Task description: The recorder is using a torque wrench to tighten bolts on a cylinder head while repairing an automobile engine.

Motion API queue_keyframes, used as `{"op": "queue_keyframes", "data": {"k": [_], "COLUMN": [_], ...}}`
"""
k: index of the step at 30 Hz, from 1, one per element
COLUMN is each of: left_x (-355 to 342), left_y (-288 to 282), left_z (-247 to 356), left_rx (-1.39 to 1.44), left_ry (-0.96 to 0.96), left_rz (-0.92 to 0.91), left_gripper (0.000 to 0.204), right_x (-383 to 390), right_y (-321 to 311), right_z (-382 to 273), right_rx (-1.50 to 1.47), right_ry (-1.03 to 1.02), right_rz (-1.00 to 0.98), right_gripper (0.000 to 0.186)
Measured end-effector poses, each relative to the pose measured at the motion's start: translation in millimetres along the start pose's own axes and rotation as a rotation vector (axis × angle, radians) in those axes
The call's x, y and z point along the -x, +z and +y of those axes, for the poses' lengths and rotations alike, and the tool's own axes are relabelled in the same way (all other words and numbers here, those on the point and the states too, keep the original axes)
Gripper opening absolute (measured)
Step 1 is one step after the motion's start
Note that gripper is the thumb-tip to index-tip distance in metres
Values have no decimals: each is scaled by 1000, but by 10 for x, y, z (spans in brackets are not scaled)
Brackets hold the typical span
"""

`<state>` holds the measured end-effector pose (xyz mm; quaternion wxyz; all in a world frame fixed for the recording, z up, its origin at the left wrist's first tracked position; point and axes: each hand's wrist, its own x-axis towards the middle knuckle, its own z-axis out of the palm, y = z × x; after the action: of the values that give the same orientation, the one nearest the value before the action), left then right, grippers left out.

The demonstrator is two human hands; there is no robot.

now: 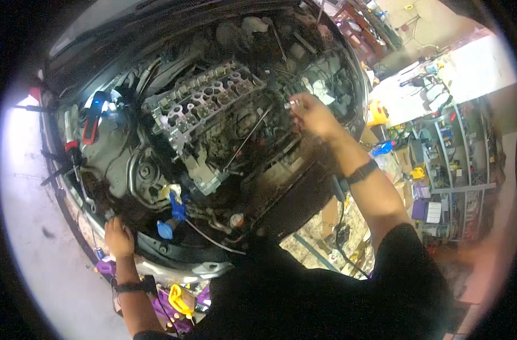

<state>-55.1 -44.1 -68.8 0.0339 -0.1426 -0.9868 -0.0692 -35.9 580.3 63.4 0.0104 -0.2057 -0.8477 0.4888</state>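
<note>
An open engine [213, 99] with its valve gear exposed fills the middle of the car's engine bay. At the right of the bay my right hand [315, 116] is closed in a pinch on a small silvery metal piece [291, 105]; its exact kind is unclear. Just left of that piece, a long thin metal rod [248, 136] lies slanted across the engine. My left hand [119, 239] rests low at the bay's left front edge, fingers curled together. A small grey piece [110, 214] shows at its fingertips, too blurred to name.
A red and black work light [92, 119] and a ratchet-like tool [71, 144] lie along the left side. A blue cap [165, 229] and blue cloth-like piece [178, 208] sit near the front. Yellow bottles [181, 300] stand below; loaded shelves [456, 164] stand at right.
</note>
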Motion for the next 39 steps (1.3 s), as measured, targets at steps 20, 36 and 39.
{"op": "queue_keyframes", "data": {"k": [20,36,39], "left_x": [-245,-193,-204], "left_y": [117,167,167], "left_z": [147,59,94], "left_rx": [-149,-186,-180], "left_ry": [34,-8,-20], "left_rz": [-3,-45,-44], "left_gripper": [36,38,38], "right_x": [-3260,-3300,-3286], "right_y": [660,856,645], "right_z": [1065,1258,1001], "right_rx": [1050,1044,1035], "right_ry": [-345,-188,-174], "right_rz": [-158,4,-86], "right_gripper": [28,27,27]}}
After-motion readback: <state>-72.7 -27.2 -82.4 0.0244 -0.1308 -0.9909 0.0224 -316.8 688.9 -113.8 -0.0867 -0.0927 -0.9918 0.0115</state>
